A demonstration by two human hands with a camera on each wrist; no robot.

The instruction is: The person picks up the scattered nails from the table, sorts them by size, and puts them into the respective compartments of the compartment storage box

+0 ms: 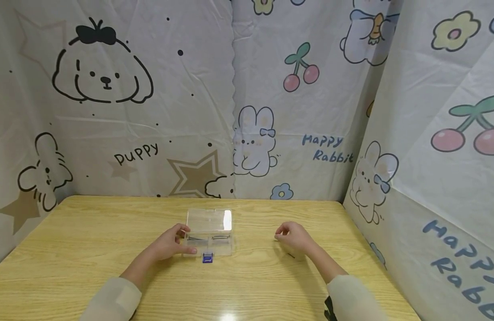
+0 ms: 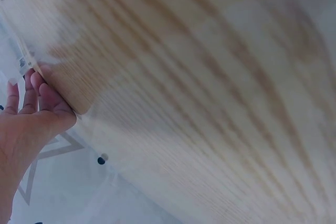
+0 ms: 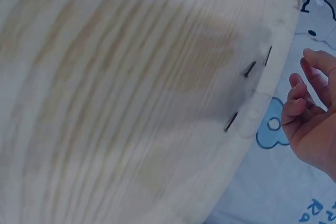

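Observation:
In the head view a clear plastic box (image 1: 220,245) stands on the table with its lid (image 1: 209,220) raised at the back and a blue latch (image 1: 207,258) at the front. Thin dark metal pieces (image 1: 196,239) lie in its left and right compartments. My left hand (image 1: 172,243) grips the box's left side, thumb at the front corner and fingers farther back. My right hand (image 1: 296,238) hovers right of the box, fingers bent, with nothing visible between them. Close by, several small dark nails or screws (image 3: 231,121) lie on the tabletop in the right wrist view.
The wooden table (image 1: 110,232) has a light grain. Patterned cloth (image 1: 190,111) hangs behind it, and more cloth (image 1: 443,191) runs along the right side.

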